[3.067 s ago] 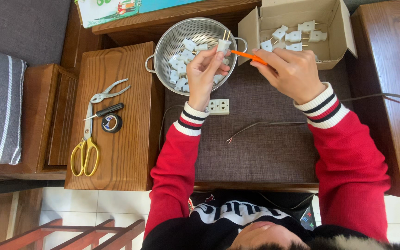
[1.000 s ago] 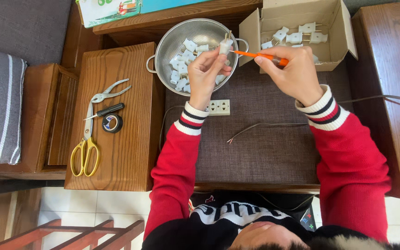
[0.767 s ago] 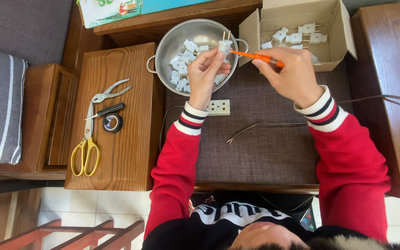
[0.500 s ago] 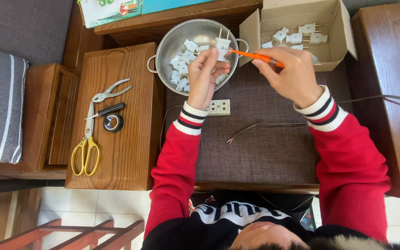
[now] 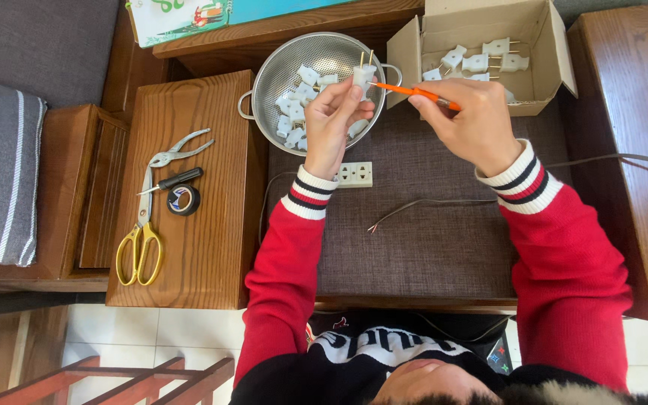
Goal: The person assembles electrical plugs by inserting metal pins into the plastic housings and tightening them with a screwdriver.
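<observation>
Brown padded work surface (image 5: 429,247) sits centre, with a wooden side table (image 5: 189,195) to its left and a wooden armrest (image 5: 631,150) on the right. Far centre is a steel colander (image 5: 271,75) holding loose white plug bodies; far right is an open cardboard box (image 5: 549,45) with more white plugs, prongs showing, looks like the finished pile. On the side table: yellow-handled scissors (image 5: 139,247), pliers (image 5: 178,152), a small black-handled tool (image 5: 178,178) and a roll of black tape (image 5: 184,200) just beside it. On the pad, a white socket block (image 5: 355,175) near the left wrist and a thin cable (image 5: 421,206) with a bared end lying loose, apart from both hands. Left hand (image 5: 331,124) has fingers pinched narrow around one white plug (image 5: 364,75), held over the near right rim of the colander, prongs pointing far. Right hand (image 5: 466,116) has fingers closed on an orange-handled screwdriver (image 5: 414,91), tip touching the plug's right side. Step in hand, my read: driving or loosening a screw on that plug. Next move calls for keeping the tip seated square in the screw while the left pinch holds the plug from rotating; small part, easy slip. Cannot tell the turning direction or screw state.
</observation>
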